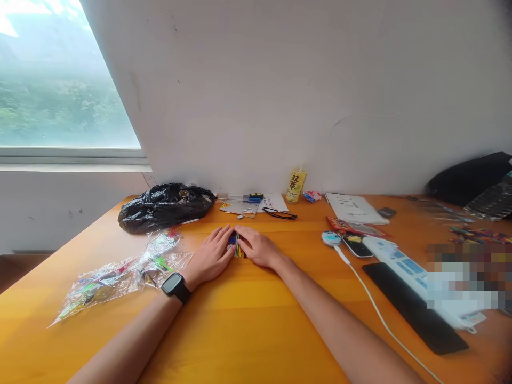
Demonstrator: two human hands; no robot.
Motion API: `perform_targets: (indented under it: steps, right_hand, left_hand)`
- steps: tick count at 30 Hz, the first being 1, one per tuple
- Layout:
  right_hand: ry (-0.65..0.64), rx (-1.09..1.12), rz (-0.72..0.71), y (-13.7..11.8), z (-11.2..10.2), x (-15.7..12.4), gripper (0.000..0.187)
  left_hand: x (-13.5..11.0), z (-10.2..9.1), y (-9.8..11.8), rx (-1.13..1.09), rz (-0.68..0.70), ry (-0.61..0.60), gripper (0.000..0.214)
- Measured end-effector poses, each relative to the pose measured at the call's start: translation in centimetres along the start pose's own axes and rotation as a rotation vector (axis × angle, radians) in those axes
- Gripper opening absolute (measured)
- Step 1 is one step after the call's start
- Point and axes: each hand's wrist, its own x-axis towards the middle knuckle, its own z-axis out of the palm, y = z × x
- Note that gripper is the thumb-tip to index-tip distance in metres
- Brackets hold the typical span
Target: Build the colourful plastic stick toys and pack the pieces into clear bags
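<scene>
Both my hands rest on the orange wooden table (248,320) near its middle. My left hand (212,255), with a black watch (175,286) on the wrist, lies flat with fingers stretched toward a small cluster of coloured pieces (236,244). My right hand (258,247) comes in from the other side, its fingers curled and pressed against the same blue, green and red pieces. The pieces sit between the two sets of fingertips and are partly hidden by them.
Clear plastic bags of coloured parts (120,274) lie at the left, a black plastic bag (164,208) behind them. At the back are papers (256,204), glasses (280,214) and a yellow drink carton (296,185). A white power strip (400,264), cable (376,309), black pad (416,306) and booklet (354,208) lie right.
</scene>
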Motion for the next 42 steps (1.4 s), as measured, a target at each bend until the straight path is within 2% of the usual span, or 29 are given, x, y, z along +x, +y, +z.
perform_targets:
  steps: [6, 10, 17, 22, 26, 34, 36, 40, 42]
  right_hand:
    - [0.043, -0.018, 0.022, 0.2, -0.1, 0.0, 0.05]
    - [0.109, -0.069, 0.11, 0.2, 0.2, 0.0, 0.05]
    - [-0.063, -0.207, 0.238, -0.7, 1.1, -0.6, 0.067]
    - [-0.08, -0.161, 0.175, -1.4, 1.4, -1.2, 0.075]
    - [-0.08, -0.165, 0.186, -2.1, 2.2, -1.0, 0.075]
    - [-0.105, -0.188, 0.244, -3.0, 3.1, 1.7, 0.073]
    - [-0.108, -0.161, 0.252, -3.1, 3.0, 2.2, 0.076]
    - [-0.077, -0.104, 0.262, -2.7, 2.1, 1.2, 0.079]
    - [-0.083, -0.128, 0.257, -2.4, 1.4, 0.0, 0.076]
  left_hand:
    - [0.0, 0.5, -0.6, -0.018, -0.017, 0.007, 0.057]
    - [-0.2, 0.7, -0.8, -0.035, -0.056, 0.044, 0.066]
    - [0.0, 0.9, -0.9, -0.001, -0.043, -0.008, 0.062]
    - [0.2, 0.7, -0.9, 0.01, -0.04, -0.044, 0.059]
    - [0.5, 0.8, -1.1, 0.021, -0.003, -0.055, 0.057]
    - [1.7, 0.7, -3.3, -0.01, 0.013, -0.085, 0.057]
    - [1.7, 0.5, -3.5, -0.038, -0.015, -0.051, 0.057]
    - [1.1, -0.5, -3.4, -0.092, -0.143, 0.111, 0.059]
    - [0.6, -1.2, -3.4, -0.072, -0.18, 0.105, 0.06]
